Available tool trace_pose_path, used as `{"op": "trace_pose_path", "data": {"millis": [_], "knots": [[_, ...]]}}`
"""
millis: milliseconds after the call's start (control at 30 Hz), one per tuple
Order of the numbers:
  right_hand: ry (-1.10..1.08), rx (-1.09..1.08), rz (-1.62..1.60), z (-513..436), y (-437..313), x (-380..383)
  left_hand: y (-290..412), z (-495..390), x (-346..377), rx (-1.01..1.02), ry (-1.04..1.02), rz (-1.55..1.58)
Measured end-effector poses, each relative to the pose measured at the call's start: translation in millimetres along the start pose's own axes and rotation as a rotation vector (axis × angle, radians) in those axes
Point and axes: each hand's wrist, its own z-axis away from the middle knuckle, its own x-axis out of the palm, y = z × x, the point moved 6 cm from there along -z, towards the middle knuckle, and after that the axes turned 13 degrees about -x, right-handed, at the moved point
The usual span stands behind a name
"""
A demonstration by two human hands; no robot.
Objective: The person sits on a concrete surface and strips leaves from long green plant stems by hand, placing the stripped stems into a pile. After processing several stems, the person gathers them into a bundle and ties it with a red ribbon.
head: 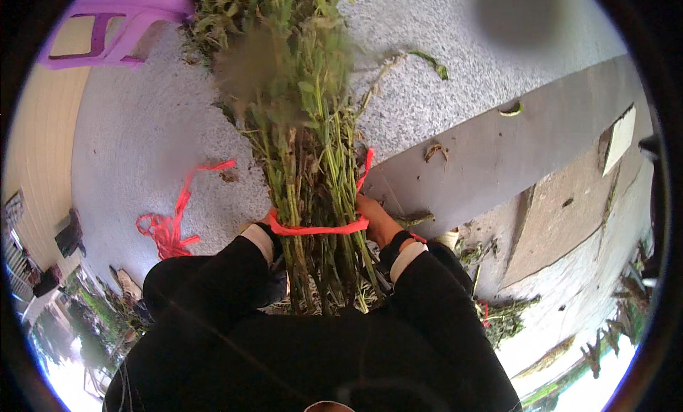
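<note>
A thick bundle of green and brown plant stalks (320,166) lies before me, its leafy end away from me and its cut ends near my body. A red plastic strip (320,230) crosses the top of the bundle. My left hand (265,218) is at the bundle's left side, mostly hidden behind the stalks and strip. At the right side, my right hand (375,219) reaches around the stalks, its fingers out of sight. A loose red strip end (366,169) rises just beyond my right hand. What the fingers grip underneath is hidden.
More red plastic strip (171,230) lies tangled on the speckled stone floor (128,129) at left. A purple plastic stool (114,23) stands at the far left. To the right are a smooth grey stone band (469,140), plant scraps (429,63) and a flat brown board (560,220).
</note>
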Motion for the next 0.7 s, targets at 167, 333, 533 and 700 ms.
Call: {"op": "trace_pose_path", "data": {"millis": [167,333,533,700], "knots": [[-0.214,-0.075,-0.104,1,6,3,0,-7,-22,0.096,-0.001,-0.006],[-0.252,-0.048,-0.105,40,-23,21,-1,2,-26,0.211,0.038,-0.007],[-0.358,-0.017,-0.155,85,-42,45,-3,24,-35,0.369,0.168,-0.038],[-0.222,0.040,-0.027,100,-38,38,-19,32,-36,0.296,0.175,0.025]]}}
